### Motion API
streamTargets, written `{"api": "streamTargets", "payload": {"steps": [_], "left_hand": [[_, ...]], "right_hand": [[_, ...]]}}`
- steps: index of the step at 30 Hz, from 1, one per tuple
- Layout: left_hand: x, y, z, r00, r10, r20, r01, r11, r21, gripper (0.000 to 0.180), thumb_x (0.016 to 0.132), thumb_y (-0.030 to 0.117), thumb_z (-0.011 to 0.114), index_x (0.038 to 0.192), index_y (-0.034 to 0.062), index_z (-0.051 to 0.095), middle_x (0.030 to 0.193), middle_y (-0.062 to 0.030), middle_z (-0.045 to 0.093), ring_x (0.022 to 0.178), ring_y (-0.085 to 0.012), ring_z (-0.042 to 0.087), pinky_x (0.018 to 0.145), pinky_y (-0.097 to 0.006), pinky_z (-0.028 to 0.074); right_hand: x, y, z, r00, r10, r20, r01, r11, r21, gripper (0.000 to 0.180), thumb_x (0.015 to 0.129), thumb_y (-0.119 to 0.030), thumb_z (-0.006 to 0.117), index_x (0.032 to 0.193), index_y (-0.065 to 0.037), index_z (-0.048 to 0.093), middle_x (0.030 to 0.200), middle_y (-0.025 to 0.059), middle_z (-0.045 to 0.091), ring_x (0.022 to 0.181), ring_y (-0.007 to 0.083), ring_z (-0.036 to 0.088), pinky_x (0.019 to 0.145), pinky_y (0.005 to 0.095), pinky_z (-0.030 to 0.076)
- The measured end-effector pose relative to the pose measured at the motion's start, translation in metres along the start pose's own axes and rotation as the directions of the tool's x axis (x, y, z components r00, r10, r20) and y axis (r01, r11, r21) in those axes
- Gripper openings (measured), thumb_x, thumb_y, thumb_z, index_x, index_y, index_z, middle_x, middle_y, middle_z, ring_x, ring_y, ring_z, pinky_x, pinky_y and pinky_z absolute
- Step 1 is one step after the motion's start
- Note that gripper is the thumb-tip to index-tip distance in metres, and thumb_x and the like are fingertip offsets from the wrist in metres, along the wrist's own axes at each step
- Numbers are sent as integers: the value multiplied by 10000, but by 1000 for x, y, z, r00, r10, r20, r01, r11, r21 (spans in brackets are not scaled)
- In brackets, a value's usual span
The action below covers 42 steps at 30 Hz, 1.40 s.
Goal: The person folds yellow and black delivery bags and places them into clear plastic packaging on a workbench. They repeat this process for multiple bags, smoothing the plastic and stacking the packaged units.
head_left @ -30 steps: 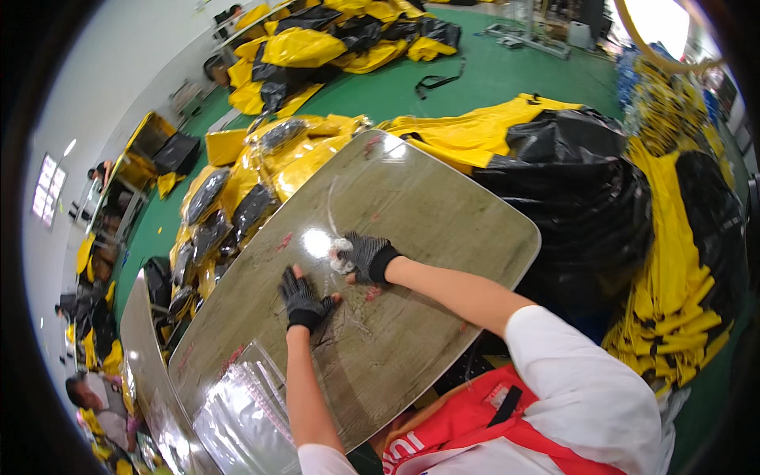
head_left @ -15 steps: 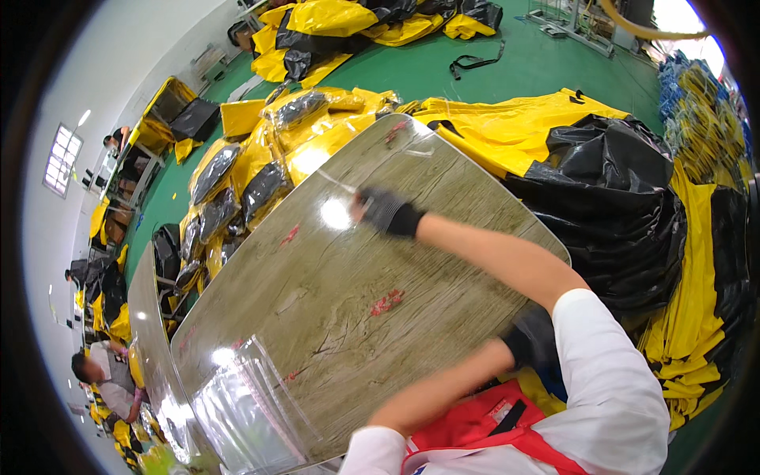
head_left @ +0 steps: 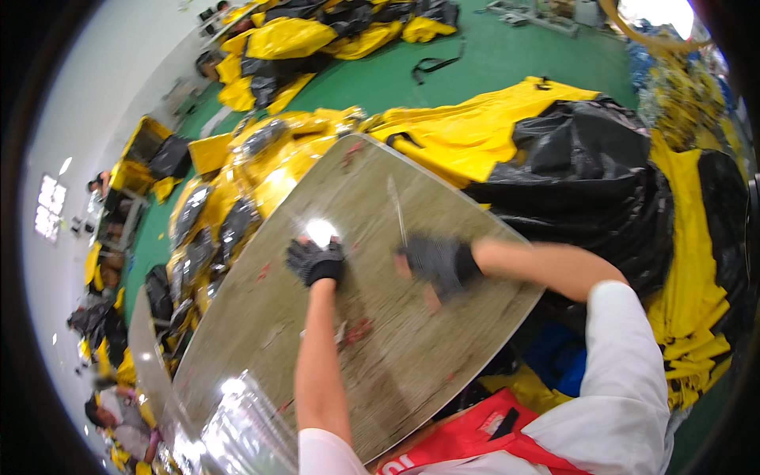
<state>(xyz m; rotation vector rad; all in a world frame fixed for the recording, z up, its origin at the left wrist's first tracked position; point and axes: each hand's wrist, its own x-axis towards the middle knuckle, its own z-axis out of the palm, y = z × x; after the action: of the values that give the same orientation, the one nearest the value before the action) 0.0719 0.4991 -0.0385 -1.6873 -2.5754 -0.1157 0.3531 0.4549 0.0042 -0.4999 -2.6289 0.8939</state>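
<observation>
My left hand (head_left: pixel 315 261), in a grey and black glove with bare fingertips, lies spread on a wood-patterned tabletop (head_left: pixel 261 317), and nothing shows in it. To its right, over the same board, my right hand (head_left: pixel 439 265) wears a matching glove and is smeared by motion. A thin pale strip (head_left: pixel 397 210) runs from its fingers toward the board's far corner; it looks held, though the grip itself is blurred. Red smudges (head_left: pixel 358 331) mark the board between my forearms. Clear plastic bags (head_left: pixel 245 423) lie on its near left part.
Yellow bundles wrapped in clear plastic (head_left: pixel 277 170) stand past the board's left edge. A large black and yellow sheet pile (head_left: pixel 586 182) borders its right side. Further off are another pile (head_left: pixel 293 39), a black strap (head_left: pixel 435 65) on the green floor, and a person (head_left: pixel 127 419) at far left.
My left hand has moved from beside my body at the right onto the board. My right hand has come nearer and rightward, and the strip with it now points more directly away.
</observation>
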Motion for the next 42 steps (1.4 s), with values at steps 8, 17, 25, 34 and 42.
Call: {"api": "streamTargets", "payload": {"steps": [8, 17, 25, 34, 42], "left_hand": [[-239, 195, -77, 307, 932, -193, -473, -26, -881, 304, 709, 177, 661, 971, 57, 563, 1043, -185, 519, 1015, -344, 472, 885, -483, 373], [-216, -39, -62, 696, 668, -264, -712, 689, -136, 319, 755, 216, 543, 1067, 178, 596, 1165, -107, 530, 1153, -375, 414, 997, -589, 225], [-115, -112, -60, 848, 413, -331, -476, 869, -136, 463, 882, 296, 489, 1310, 128, 433, 1358, -137, 404, 1262, -357, 340, 1029, -454, 262], [-74, -46, -78, 436, 690, 577, 815, -31, -579, 937, 731, 762, 396, 1390, 125, 202, 1303, -187, 427, 1145, -355, 467, 901, -510, 403], [-165, 41, -98, 394, 787, 475, -148, 564, -812, 497, 766, 342, 614, 1158, 44, 549, 1115, -116, 608, 973, -231, 585, 847, -331, 447]], "right_hand": [[-104, -18, -112, 660, 643, -388, -736, 656, -166, 400, 814, -285, 573, 1142, -58, 547, 1161, 175, 549, 1073, 261, 536, 888, 376, 437], [-100, 116, -117, 521, 774, -359, -848, 422, -319, 409, 791, -369, 519, 1008, -40, 630, 1060, 206, 598, 993, 323, 579, 852, 413, 447], [-135, 27, -142, 407, 396, -823, -809, 574, -124, 303, 812, -303, 496, 847, -40, 643, 918, 171, 636, 843, 340, 597, 716, 433, 466], [-272, -266, 57, 804, 329, 495, -115, 903, -413, 320, 819, -279, 499, 1102, -170, 602, 1434, 8, 299, 1349, 317, 180, 1077, 559, 96], [-215, -291, 156, 614, 97, 784, 101, 975, -200, 365, 828, -336, 515, 1143, -161, 572, 1474, -4, 189, 1365, 355, 59, 1058, 580, 139]]}}
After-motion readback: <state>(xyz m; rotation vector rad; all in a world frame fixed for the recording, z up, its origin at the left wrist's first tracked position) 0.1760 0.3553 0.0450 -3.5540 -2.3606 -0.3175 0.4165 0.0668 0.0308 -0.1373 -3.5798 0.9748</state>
